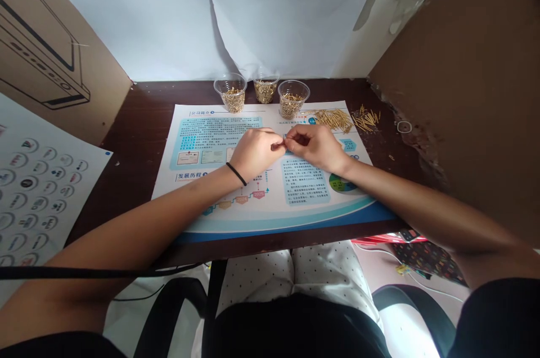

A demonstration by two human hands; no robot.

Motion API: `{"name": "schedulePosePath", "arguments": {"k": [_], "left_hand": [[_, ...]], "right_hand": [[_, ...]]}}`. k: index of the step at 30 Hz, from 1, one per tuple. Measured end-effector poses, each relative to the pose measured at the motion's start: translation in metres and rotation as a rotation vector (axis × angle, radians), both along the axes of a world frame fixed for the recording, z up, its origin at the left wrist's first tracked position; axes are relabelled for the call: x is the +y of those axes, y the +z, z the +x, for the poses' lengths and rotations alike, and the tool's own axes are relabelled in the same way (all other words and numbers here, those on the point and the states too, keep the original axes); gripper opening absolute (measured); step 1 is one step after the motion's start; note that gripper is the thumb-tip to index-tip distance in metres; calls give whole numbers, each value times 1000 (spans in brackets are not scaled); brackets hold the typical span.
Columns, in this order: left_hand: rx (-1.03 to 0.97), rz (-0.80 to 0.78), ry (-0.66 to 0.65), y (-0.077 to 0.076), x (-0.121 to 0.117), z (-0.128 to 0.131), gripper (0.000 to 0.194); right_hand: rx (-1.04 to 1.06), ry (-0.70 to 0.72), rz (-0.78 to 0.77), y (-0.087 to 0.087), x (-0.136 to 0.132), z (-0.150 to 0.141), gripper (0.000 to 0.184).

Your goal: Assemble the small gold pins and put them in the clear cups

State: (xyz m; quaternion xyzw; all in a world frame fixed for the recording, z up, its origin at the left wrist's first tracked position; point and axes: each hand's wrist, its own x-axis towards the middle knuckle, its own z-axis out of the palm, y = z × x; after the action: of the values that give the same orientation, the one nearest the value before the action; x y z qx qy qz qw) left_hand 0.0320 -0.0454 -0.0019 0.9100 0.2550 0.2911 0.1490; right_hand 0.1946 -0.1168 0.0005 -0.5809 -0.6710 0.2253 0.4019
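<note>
**Both hands pinching one tiny pin over a printed sheet**

Right in the middle of the frame, the left grip (255, 151) and the right grip (314, 147) are closed and nearly touching, fingertips (282, 143) pinched on what looks like a tiny brass pin (284, 144), though it's too small to make out properly. There's a black hair tie (236, 174) on the left wrist. Both hands hover over a printed company info sheet (270, 217) lying on a dark wood desk (139, 138). Just above the hands, near the sheet's top edge, are three clear plastic cups (230, 93) (265, 88) (292, 99), all holding brass pins. To their right, two loose piles of brass pins (333, 120) (366, 119) lie on the sheet's corner and the bare desk. Further right sits a small rubber band (404, 127). Over at the left edge, a sheet of round stickers (37, 189) overlaps the desk.
</note>
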Motion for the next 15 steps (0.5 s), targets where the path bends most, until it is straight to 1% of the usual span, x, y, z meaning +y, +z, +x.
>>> {"name": "schedulePosePath", "arguments": {"k": [3, 6, 11, 15], "left_hand": [[-5, -16, 5, -1, 0, 1, 27], [-2, -39, -5, -1, 0, 1, 27], [-27, -61, -66, -2, 1, 0, 25], [-28, -76, -77, -3, 2, 0, 25]], "right_hand": [[17, 2, -23, 0, 1, 2, 15], [62, 29, -88, 4, 4, 4, 17], [253, 110, -200, 12, 11, 9, 24], [287, 173, -242, 11, 17, 13, 29]]}}
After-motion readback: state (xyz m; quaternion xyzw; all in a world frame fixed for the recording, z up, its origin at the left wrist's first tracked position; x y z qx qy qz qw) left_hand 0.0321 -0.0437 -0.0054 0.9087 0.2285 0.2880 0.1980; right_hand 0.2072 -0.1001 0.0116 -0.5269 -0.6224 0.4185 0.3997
